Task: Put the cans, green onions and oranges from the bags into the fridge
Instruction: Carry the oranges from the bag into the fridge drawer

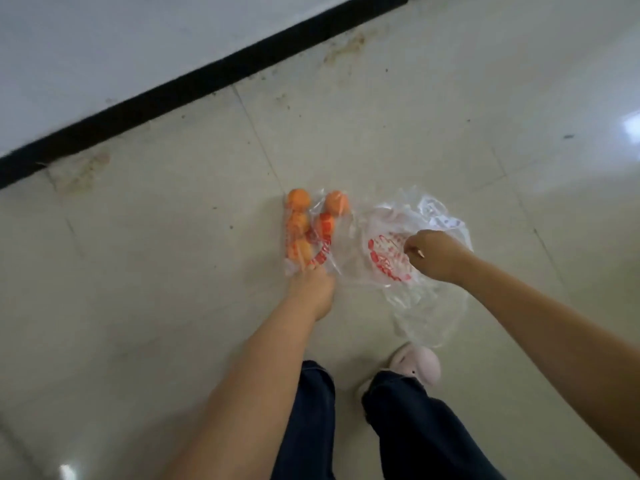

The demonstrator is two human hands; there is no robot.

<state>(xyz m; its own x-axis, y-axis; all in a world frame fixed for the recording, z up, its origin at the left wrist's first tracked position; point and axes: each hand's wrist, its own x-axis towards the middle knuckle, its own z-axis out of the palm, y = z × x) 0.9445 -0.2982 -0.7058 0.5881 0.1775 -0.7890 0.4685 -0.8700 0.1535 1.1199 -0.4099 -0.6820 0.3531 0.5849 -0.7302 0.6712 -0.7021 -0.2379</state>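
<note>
Several oranges lie in a clear plastic bag with red print on the tiled floor. My left hand reaches down to that bag's near end, fingers closed on the plastic. To the right lies a second clear bag with a red round print, looking flat. My right hand is above it, fingers pinched on its plastic. No cans, green onions or fridge are in view.
A black baseboard runs diagonally across the top left under a pale wall. My legs in dark trousers and a pink slipper stand just below the bags. Beige floor tiles surround everything.
</note>
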